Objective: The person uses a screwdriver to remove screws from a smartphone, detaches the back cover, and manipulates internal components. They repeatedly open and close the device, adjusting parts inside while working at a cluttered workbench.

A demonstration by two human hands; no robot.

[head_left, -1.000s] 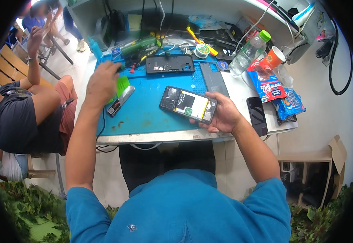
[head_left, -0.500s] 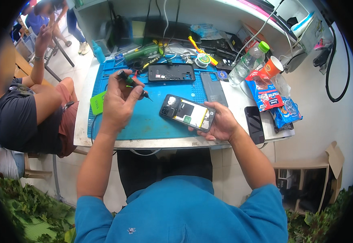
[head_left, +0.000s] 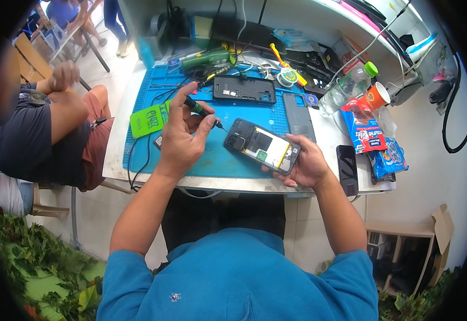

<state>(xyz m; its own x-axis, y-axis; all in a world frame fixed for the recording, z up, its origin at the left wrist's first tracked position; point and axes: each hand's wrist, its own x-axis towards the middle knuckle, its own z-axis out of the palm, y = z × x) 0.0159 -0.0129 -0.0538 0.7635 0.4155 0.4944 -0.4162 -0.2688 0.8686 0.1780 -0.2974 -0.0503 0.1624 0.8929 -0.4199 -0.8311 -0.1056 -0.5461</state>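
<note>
The left hand [head_left: 182,140] has its grip closed round a small screwdriver [head_left: 205,113], dark handle with a green band, held pen-style with the tip pointing toward 4 o'clock and hovering just short of the phone. The right hand [head_left: 307,166] is closed on an opened phone [head_left: 262,146], back cover off, so you can see the camera block at its 10 o'clock end and a yellowish battery area in the middle. It's held tilted above the front edge of the blue mat [head_left: 212,155], not lying flat on it.

The mat covers most of the white counter [head_left: 116,145]. Up at 12 o'clock from the phone lies a black phone frame [head_left: 244,88], and just to the right of that a grey back cover [head_left: 298,113] sits flat on the mat. At 9 o'clock from the left hand there's a green card [head_left: 149,119] half off the mat's edge. Further back at 11 o'clock is a green tool [head_left: 206,58] among a mess of cables.

Over at 3 o'clock, a second black phone [head_left: 347,169] lies on the counter just beside the right wrist, with blue snack packets [head_left: 386,160] next to it, and a clear bottle [head_left: 346,88] with a green cap and an orange cup [head_left: 378,96] behind.

Another person in a dark shirt [head_left: 24,144] sits off at 9 o'clock, well apart from the counter work.
</note>
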